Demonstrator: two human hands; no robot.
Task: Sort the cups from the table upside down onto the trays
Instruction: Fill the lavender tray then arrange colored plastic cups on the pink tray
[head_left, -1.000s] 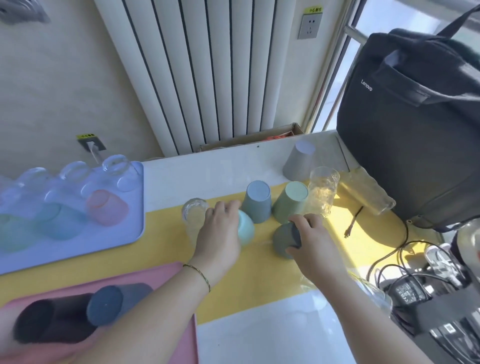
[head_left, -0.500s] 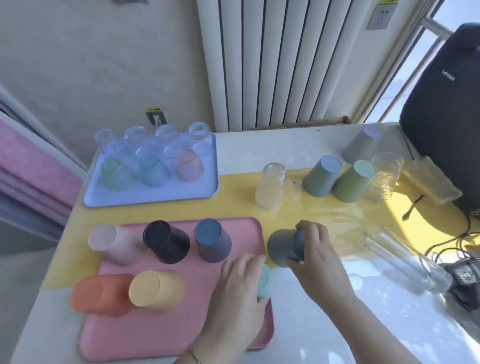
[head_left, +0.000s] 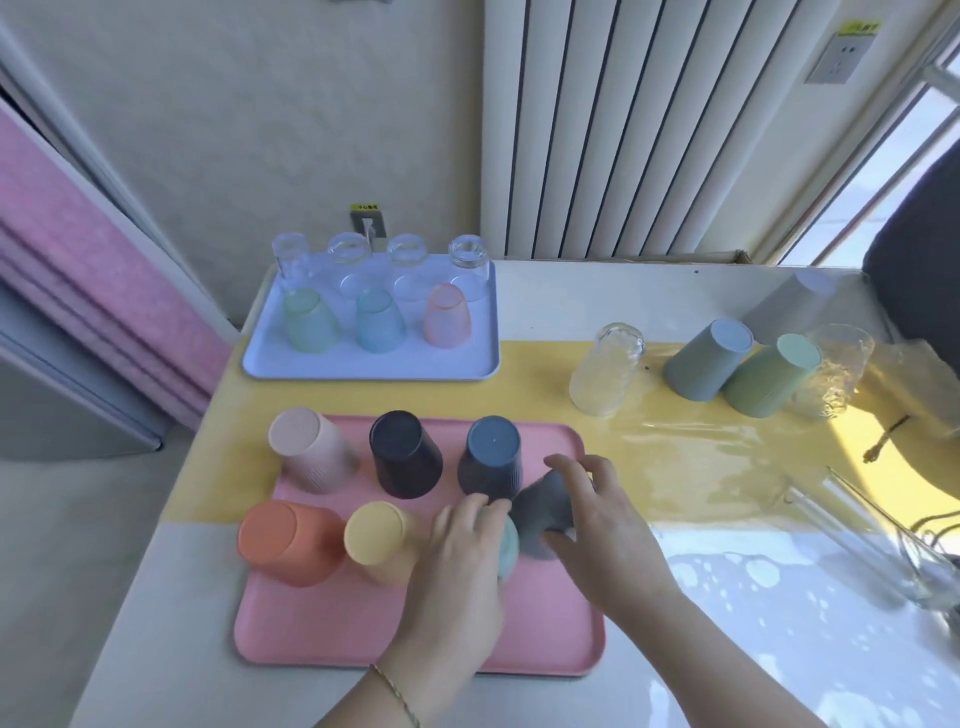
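Carried over pink tray (head_left: 311, 634): grey cup (head_left: 543, 512), teal cup (head_left: 509, 551); blue cup (head_left: 491, 457) adjacent.

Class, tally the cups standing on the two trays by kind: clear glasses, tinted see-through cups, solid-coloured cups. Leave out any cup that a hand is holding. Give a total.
Clear glasses, on the blue tray: 4
Tinted see-through cups, on the blue tray: 3
Solid-coloured cups, on the pink tray: 5
Total: 12
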